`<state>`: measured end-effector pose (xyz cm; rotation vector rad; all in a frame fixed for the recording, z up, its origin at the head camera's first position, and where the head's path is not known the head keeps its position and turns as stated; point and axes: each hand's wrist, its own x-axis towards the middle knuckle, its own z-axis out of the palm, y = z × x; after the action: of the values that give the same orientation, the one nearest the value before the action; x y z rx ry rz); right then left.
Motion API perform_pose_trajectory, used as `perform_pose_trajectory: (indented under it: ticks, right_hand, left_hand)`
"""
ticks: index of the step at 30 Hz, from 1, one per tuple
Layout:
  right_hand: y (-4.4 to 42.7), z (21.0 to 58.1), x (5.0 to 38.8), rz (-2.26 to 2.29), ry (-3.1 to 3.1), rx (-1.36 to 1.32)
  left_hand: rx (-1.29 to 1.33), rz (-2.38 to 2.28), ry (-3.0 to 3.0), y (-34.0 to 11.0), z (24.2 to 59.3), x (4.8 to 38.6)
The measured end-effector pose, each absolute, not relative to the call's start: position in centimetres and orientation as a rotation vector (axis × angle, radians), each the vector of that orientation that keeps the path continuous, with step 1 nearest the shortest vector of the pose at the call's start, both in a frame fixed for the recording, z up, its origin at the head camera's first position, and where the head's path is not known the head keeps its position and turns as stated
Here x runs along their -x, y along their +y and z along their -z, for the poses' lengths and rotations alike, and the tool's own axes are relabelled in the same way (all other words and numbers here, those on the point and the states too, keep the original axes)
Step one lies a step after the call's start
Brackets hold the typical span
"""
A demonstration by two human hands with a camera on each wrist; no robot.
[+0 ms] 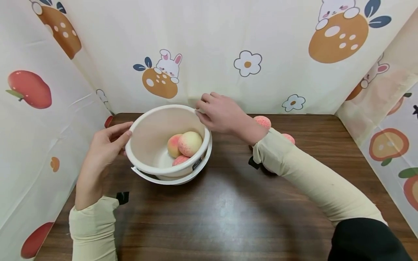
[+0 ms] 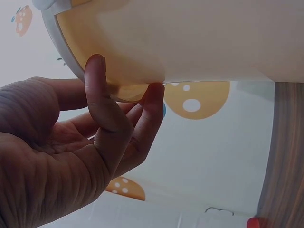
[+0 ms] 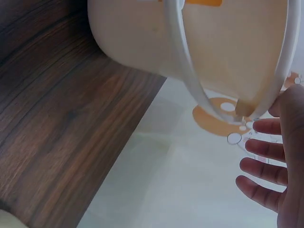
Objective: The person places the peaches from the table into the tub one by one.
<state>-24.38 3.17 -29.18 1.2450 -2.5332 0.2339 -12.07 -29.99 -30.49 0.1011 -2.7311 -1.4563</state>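
A cream-white bucket point(image 1: 156, 143) stands on the table at the back, left of centre. Its white carrying handle point(image 1: 176, 182) hangs low along the near side. Inside lie three peaches, among them a yellow-pink peach point(image 1: 190, 144). At the left rim my left hand point(image 1: 106, 145) grips the bucket, thumb on the edge, curled fingers against the outer side. My right hand point(image 1: 222, 112) holds the far right rim between thumb and index finger. In the right wrist view its other fingers point(image 3: 262, 171) spread apart beside the handle's joint.
Partly behind my right forearm are more peaches point(image 1: 262, 121), with a dark object point(image 1: 269, 171) below them that is mostly hidden. Printed curtains point(image 1: 212, 43) border the brown wooden table point(image 1: 225, 217) at the back and both sides.
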Motion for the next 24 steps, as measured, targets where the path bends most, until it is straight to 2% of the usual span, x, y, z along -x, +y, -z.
perform_pose_trajectory:
  ticks: [24]
  right_hand:
    - [8.7,32.2,26.9,-0.205,-2.745,-0.993]
  left_hand:
    - [-0.136,1.494,-2.711,-29.9,30.4,11.9]
